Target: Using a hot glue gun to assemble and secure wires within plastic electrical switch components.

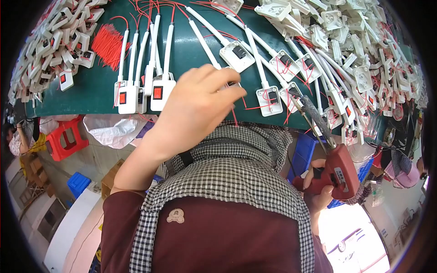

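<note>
Maroon shirt [227, 234]; right hand [320, 196] grips soldering gun [342, 175]

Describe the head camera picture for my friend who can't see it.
A person's right hand grips a dark red, pistol-shaped soldering tool. The left hand is above a dark green tabletop, among rectangular white plastic switch boxes with thin red wires.
</note>
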